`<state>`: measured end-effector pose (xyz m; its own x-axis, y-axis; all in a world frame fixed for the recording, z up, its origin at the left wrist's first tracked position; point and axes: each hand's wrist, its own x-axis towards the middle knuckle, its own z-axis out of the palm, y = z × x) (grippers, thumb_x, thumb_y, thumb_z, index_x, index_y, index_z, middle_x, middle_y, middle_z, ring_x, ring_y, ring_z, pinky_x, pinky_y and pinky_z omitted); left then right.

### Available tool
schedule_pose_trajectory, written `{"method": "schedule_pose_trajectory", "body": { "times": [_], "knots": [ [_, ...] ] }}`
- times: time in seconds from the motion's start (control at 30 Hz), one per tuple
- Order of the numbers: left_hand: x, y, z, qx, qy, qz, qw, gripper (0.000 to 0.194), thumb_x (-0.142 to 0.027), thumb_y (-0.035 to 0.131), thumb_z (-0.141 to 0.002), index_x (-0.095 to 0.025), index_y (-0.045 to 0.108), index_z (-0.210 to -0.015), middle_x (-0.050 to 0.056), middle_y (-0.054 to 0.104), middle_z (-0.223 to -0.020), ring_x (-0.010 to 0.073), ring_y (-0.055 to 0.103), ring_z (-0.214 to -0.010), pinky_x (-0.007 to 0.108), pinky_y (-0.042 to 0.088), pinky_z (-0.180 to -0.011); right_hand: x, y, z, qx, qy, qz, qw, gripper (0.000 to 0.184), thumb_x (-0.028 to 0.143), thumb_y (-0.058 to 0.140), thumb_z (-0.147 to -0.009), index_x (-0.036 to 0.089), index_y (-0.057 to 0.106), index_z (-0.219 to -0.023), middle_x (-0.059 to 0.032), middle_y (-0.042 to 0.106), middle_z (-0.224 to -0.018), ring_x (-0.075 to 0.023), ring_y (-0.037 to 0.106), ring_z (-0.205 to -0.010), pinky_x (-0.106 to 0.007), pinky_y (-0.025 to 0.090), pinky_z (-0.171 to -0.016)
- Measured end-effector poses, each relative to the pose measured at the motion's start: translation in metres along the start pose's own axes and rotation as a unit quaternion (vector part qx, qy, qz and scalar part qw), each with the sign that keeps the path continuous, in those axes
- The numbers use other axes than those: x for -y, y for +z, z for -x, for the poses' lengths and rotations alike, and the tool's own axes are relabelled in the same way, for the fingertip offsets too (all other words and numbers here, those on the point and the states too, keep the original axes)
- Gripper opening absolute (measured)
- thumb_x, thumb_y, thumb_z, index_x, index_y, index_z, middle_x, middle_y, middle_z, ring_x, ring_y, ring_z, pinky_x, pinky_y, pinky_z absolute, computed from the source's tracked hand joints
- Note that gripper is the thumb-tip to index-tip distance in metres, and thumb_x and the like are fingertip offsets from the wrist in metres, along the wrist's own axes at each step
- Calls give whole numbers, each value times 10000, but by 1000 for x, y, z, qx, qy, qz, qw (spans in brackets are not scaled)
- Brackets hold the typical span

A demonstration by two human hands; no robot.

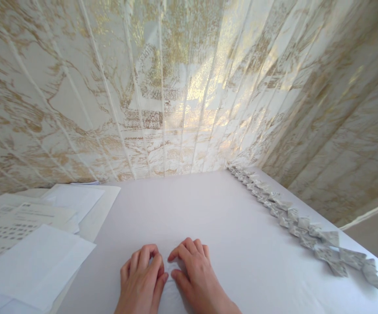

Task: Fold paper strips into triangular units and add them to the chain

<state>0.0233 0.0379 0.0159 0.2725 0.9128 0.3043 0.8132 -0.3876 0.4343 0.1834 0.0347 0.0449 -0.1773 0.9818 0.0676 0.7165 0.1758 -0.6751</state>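
My left hand [142, 274] rests low in the middle of the view, its fingers curled and the thumb drawn up close to the index finger. What that hand pinches, if anything, is hidden behind the fingers. Just to its right lies my right hand [197, 271], thumb and index finger apart in a loose arch, with the gap facing the left hand. Between the two hands the white covering [189, 209] shows faint creases. Whether a small white piece lies there, I cannot tell.
Paper sheets [38, 266], some printed, overlap on the left. Along the right edge runs a long zigzag row of folded grey paper pieces [301, 224], ending in a pointed piece near the front corner. A gold-patterned curtain [162, 109] hangs behind and to the right.
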Motion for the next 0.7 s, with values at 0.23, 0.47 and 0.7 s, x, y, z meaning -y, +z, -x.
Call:
{"method": "schedule_pose_trajectory", "body": {
  "times": [0.23, 0.47, 0.7],
  "knots": [
    [0, 1, 0, -21, -5, 19, 1000, 105, -168, 484, -831, -232, 528, -760, 44, 592, -1032, 243, 531, -982, 392, 377, -805, -5, -10, 2, 29, 0, 2, 1000, 396, -21, 559, -726, 297, 634, -950, 17, 594, -992, -207, 505, -971, -361, 341, -872],
    [0, 3, 1, -27, -2, 37, 999, 102, -151, 490, -821, -232, 539, -783, 42, 586, -1029, 244, 545, -992, 394, 380, -811, -7, -17, 3, 61, -8, 7, 998, 424, -1, 570, -718, 303, 627, -1009, 8, 595, -1013, -219, 501, -975, -372, 342, -882],
    [4, 4, 5, -43, 20, 88, 995, 184, -205, 497, -866, -281, 589, -1006, 31, 598, -1048, 236, 550, -1001, 384, 422, -827, -11, -19, 2, 64, -29, 6, 998, 369, 20, 576, -756, 284, 620, -1010, 2, 605, -1011, -216, 517, -976, -358, 357, -874]
  ]
}}
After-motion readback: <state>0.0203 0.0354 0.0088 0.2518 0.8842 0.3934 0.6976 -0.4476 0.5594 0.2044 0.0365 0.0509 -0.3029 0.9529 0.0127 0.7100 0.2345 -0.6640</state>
